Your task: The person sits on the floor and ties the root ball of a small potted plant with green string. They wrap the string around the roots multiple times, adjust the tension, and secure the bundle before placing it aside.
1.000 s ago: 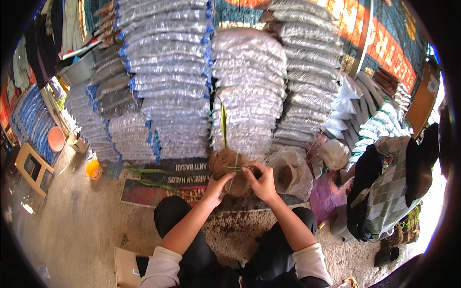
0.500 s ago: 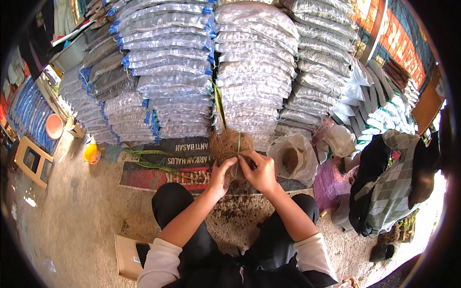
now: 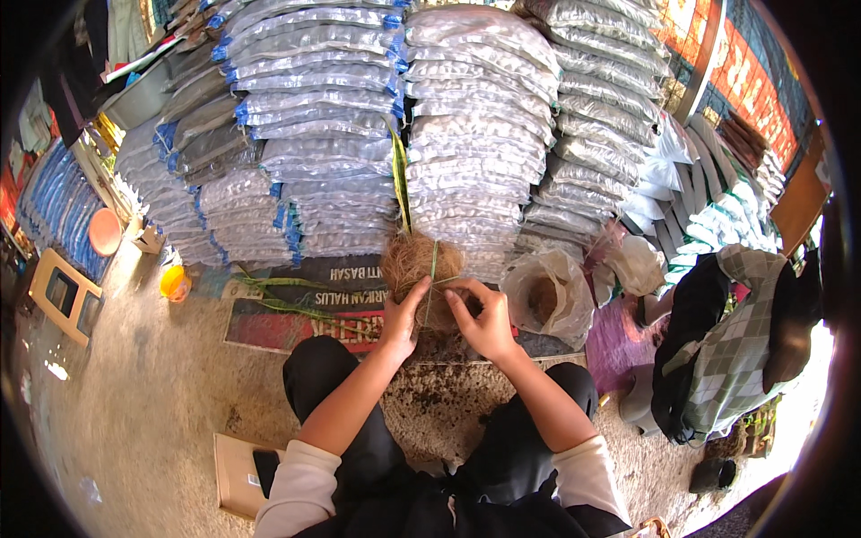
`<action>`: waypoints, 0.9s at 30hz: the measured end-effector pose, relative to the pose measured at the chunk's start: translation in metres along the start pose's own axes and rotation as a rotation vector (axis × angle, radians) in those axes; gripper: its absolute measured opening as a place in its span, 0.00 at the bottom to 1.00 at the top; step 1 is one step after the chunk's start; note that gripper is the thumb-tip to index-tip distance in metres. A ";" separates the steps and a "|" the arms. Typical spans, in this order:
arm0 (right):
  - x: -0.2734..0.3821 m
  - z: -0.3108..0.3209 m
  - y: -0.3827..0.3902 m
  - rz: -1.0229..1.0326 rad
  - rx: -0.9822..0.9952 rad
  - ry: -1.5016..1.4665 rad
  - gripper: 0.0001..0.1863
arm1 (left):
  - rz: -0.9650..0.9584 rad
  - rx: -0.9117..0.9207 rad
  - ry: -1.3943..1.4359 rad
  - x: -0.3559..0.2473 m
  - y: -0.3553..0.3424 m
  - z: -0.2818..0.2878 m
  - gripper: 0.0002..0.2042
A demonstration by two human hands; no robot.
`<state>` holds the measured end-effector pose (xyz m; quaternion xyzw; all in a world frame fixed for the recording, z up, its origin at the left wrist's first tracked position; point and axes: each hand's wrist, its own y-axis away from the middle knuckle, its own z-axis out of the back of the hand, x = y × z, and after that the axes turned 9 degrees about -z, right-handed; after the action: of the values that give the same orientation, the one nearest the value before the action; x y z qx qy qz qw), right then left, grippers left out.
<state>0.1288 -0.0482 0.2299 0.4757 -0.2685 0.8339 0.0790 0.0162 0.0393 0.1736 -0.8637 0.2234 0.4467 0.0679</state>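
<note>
A bundle of brown coconut fibre [image 3: 405, 254] stands in front of me, a long green-and-yellow leaf [image 3: 401, 179] rising from it. A thin green string [image 3: 433, 260] runs around the bundle. My left hand [image 3: 402, 316] is closed on the bundle's left side, thumb near the string. My right hand [image 3: 482, 318] is at its right, fingers pinched at the string. More long leaves [image 3: 278, 296] lie on a printed dark mat [image 3: 260, 325] at left. An open plastic bag with dark contents [image 3: 560, 291] stands right of my right hand.
Stacked filled plastic sacks [image 3: 471, 108] form a wall ahead. At left are a stool [image 3: 45, 282] and orange container [image 3: 175, 282]. A cardboard piece with a phone-like black object [image 3: 235, 475] lies lower left. Draped checked clothing [image 3: 726, 350] is at right. Dark soil [image 3: 430, 399] lies between my knees.
Over the last second both hands have moved up in the view with the fibre bundle, and the leaf has shifted left. My right fingers have shifted slightly along the string.
</note>
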 end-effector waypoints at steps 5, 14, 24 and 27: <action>-0.007 0.011 0.003 -0.171 0.111 -0.140 0.08 | -0.026 -0.088 -0.031 -0.006 -0.012 0.014 0.41; -0.016 0.032 0.014 -0.282 0.292 -0.193 0.06 | -0.099 -0.087 0.059 -0.023 -0.020 0.031 0.39; -0.025 0.030 0.028 -0.758 0.508 -0.840 0.06 | -0.131 -0.112 -0.045 -0.021 -0.019 0.026 0.41; -0.039 0.026 0.032 -0.828 0.515 -0.849 0.06 | -0.148 -0.135 -0.119 -0.023 -0.013 0.015 0.41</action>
<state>0.1567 -0.0838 0.1957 0.8322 0.1378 0.5114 0.1643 -0.0009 0.0629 0.1818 -0.8523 0.1240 0.5051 0.0557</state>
